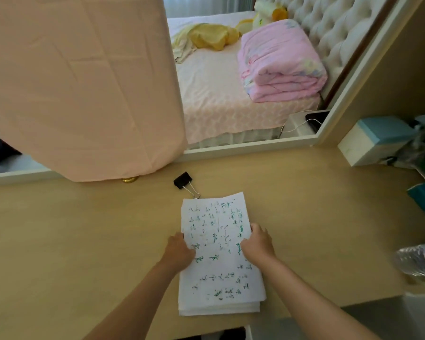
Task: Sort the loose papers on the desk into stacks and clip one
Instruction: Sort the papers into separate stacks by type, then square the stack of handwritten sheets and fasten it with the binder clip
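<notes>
Pinching opposite side edges of the white stack of handwritten sheets (219,256), the left hand (179,251) and right hand (258,244) apparently square it for the black metal binder clip (183,180) lying just beyond.

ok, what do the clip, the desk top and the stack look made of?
Binder clip: black body, probably painted sheet metal; thin silvery wire handles. Desk: pale matte surface with faint wood grain, laminate or veneer, can't tell which. Paper stack: white matte paper, layered edges showing, handwriting in ink.
</notes>
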`<act>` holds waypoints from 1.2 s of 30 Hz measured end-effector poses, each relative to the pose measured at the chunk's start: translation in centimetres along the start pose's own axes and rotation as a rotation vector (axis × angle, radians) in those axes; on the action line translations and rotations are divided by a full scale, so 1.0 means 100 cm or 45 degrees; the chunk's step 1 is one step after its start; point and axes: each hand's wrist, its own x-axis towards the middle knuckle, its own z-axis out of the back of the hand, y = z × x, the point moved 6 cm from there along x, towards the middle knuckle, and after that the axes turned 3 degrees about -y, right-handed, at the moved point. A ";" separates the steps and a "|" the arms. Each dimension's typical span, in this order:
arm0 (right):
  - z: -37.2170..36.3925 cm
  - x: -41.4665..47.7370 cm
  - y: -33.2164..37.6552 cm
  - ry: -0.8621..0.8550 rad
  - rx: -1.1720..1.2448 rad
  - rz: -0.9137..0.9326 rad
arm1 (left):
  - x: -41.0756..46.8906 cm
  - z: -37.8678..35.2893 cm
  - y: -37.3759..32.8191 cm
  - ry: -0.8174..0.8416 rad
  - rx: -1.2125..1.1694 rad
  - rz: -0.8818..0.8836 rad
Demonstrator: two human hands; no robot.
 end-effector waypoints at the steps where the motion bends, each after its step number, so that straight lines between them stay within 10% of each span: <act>1: 0.001 0.003 -0.005 -0.034 -0.087 -0.018 | 0.001 0.000 0.000 -0.053 0.050 0.018; 9: -0.017 0.012 -0.003 0.112 -0.140 -0.076 | 0.005 -0.007 -0.008 0.022 -0.416 0.001; 16: 0.003 0.037 0.069 -0.183 -0.396 0.153 | 0.065 0.051 -0.020 -0.154 -0.146 -0.008; 22: -0.037 0.085 0.160 0.069 -0.316 0.415 | 0.131 0.101 -0.059 -0.354 0.130 -0.385; 30: -0.089 0.128 0.189 -0.060 -0.559 0.374 | 0.205 0.096 -0.059 -0.170 0.224 -0.423; 36: -0.096 0.135 0.202 -0.117 -0.634 0.537 | 0.203 0.102 -0.055 -0.019 -0.252 -0.406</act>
